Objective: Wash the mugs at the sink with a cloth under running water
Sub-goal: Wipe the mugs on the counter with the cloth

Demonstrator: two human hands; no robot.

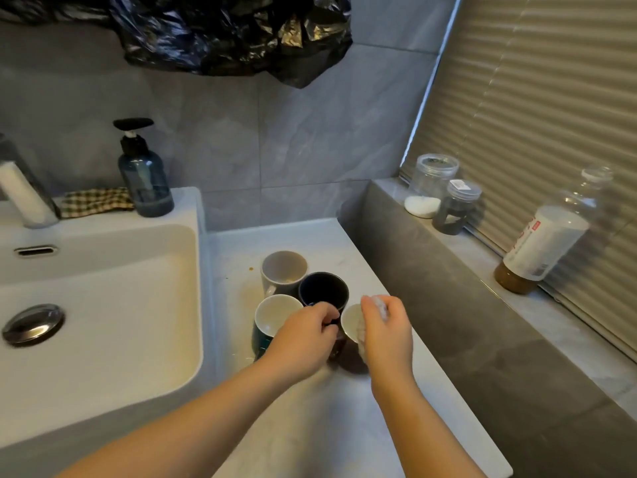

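Several mugs stand clustered on the counter right of the sink: a white mug (284,270) at the back, a dark blue mug (323,289), a teal mug (272,315) with a white inside, and a brown mug (350,327) nearest me. My left hand (303,339) has its fingers curled round the handle of the dark blue mug. Over the brown mug, my right hand (387,334) grips a white cloth (362,334). The white sink (103,305) lies to the left, its tap (24,191) at the far left. I see no water running.
A blue soap pump bottle (144,181) and a checked cloth (96,201) sit behind the sink. Jars (434,184) and a tilted plastic bottle (551,236) stand on the grey ledge by the blinds at right. A black plastic bag (227,32) hangs overhead. Brown stains mark the counter beside the mugs.
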